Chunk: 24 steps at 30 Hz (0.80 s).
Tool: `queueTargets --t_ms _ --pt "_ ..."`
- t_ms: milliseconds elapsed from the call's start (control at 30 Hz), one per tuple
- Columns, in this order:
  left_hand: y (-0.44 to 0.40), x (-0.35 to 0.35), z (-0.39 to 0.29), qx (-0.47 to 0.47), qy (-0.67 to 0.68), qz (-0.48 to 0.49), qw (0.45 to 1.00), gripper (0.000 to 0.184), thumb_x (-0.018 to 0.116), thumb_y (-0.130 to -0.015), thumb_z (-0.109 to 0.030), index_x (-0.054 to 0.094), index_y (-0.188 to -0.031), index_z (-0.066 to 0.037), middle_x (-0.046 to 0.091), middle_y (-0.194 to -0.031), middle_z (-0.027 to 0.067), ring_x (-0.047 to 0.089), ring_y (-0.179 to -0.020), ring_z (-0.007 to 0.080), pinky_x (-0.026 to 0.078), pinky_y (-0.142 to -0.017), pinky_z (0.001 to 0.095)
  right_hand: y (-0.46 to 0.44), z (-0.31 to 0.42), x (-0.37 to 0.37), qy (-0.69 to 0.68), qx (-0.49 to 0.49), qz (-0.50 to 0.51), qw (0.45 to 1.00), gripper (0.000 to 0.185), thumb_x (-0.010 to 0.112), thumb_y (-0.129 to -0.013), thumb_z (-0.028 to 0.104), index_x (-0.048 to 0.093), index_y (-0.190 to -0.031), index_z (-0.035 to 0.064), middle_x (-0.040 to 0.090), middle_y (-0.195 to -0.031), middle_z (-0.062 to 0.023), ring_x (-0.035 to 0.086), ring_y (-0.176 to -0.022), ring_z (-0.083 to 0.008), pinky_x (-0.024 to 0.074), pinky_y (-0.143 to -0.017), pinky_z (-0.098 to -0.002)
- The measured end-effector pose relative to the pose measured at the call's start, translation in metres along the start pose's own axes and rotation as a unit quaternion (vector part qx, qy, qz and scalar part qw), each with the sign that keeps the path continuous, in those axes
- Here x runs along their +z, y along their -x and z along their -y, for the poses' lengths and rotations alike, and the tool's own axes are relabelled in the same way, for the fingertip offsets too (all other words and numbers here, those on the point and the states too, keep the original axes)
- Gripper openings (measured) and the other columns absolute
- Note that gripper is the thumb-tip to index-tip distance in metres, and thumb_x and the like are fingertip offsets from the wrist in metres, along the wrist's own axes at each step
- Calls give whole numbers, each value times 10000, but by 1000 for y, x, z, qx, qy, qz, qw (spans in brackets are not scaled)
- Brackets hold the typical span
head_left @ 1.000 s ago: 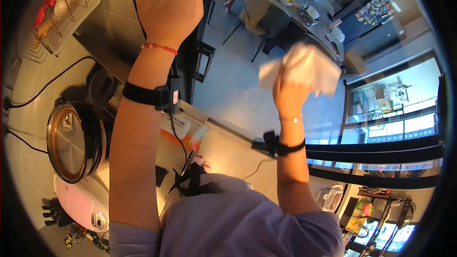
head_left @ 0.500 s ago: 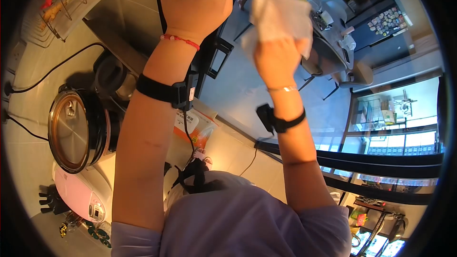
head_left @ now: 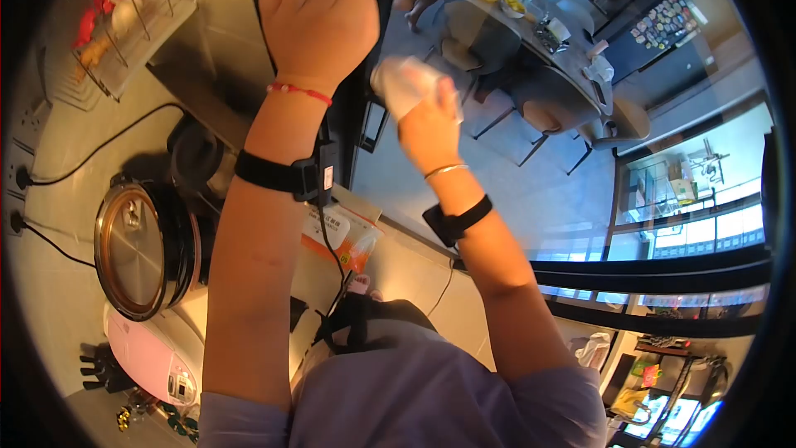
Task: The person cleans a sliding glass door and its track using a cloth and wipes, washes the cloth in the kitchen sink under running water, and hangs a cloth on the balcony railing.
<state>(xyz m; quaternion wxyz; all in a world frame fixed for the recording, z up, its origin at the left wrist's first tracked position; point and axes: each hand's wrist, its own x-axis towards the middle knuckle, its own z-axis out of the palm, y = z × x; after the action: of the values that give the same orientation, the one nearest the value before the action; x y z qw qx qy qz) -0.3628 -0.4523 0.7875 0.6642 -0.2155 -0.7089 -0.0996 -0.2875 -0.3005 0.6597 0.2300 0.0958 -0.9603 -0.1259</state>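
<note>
My left hand (head_left: 319, 25) lies with spread fingers against the black frame (head_left: 388, 0) at the top, holding nothing. A red bracelet and a black strap with a small device are on that arm. My right hand (head_left: 429, 129) grips a pale cloth (head_left: 406, 87), slightly blurred, in front of the glass pane (head_left: 489, 191). The cloth is bunched and sticks out to the upper left of the fingers. A black handle (head_left: 373, 126) on the frame is just left of my right hand.
Left: a wire rack (head_left: 153, 29), a round pot with a lid (head_left: 133, 249), a pink appliance (head_left: 149, 357) and cords. An orange and white box (head_left: 348, 236) stands below the frame. Beyond the glass are a dining table (head_left: 531, 29), chairs (head_left: 547, 104) and part of a person.
My right hand has swept left and lately down with the cloth, nearer the frame and handle. My left hand stays on the frame while the view shifts slightly.
</note>
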Motion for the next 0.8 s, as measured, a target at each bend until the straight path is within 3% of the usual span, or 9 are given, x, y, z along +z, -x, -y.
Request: queueTargets --t_ms 33,133,267,367,433,500,533,667,800 --pt "0 -1 -2 -18 8 17 1000 324 559 -651 -85 638 -951 -181 494 -1264 -83 386 -1212 255 300 -955 538 18 6 22 -112 43 -105 987 363 552 -676 128 618 -1029 82 543 -1186 -5 425 -1173 -229 252 -1020 -445" --pt "4 2 2 -26 33 23 999 329 549 -666 -83 639 -967 -180 483 -1280 -80 383 -1213 264 292 -965 551 82 -20 27 -33 -1 -58 998 358 550 -706 116 592 -1061 125 535 -1173 51 461 -1109 -119 302 -1000 -360" --pt "-3 -6 1 -17 -1 65 998 341 544 -677 -89 647 -988 -183 472 -1290 -54 375 -1213 289 287 -969 565 175 -89 -9 9 129 -70 989 161 585 -707 136 629 -857 97 581 -1032 -63 539 -974 -224 364 -915 -416" --pt "-2 -8 1 -17 -1 68 998 334 556 -659 -93 646 -978 -143 455 -1308 -35 371 -1223 269 266 -987 561 230 -151 -66 -16 283 -132 950 176 554 -779 121 605 -944 90 553 -1019 -146 523 -943 -336 398 -827 -465" --pt "0 -9 2 -16 16 56 998 308 535 -669 -77 654 -948 -129 446 -1317 -29 343 -1249 277 248 -1006 557 273 -185 -101 85 293 -177 936 275 530 -812 101 561 -1085 114 519 -1101 -201 503 -983 -396 398 -840 -461" --pt "-1 -12 3 -21 31 66 997 248 532 -676 -79 656 -886 -124 471 -1293 -26 346 -1248 282 239 -1015 547 306 -205 -138 -105 415 -117 896 381 443 -883 101 438 -1253 10 384 -1329 -229 372 -1219 -375 306 -986 -389" --pt "-2 -13 -1 -19 21 64 998 248 532 -676 -79 656 -886 -124 471 -1293 -26 346 -1248 282 239 -1015 547 322 -213 -145 -61 351 -164 920 398 422 -895 97 407 -1273 -28 375 -1342 -225 372 -1235 -348 295 -996 -371" --pt "-8 -16 -10 -78 58 26 995 173 529 -705 -85 642 -833 -114 551 -1176 12 377 -1220 285 254 -1019 501 398 -226 -161 -391 473 -72 786 348 407 -943 183 491 -1161 -74 574 -1098 -141 507 -989 -175 381 -869 -284" --pt "0 -36 -50 -191 181 -26 964 130 530 -723 -47 618 -816 -69 584 -1071 86 501 -1056 297 364 -935 405 449 -236 -163 -397 443 -14 804 340 425 -927 167 495 -1180 -49 557 -1152 -137 497 -1046 -184 361 -896 -289"
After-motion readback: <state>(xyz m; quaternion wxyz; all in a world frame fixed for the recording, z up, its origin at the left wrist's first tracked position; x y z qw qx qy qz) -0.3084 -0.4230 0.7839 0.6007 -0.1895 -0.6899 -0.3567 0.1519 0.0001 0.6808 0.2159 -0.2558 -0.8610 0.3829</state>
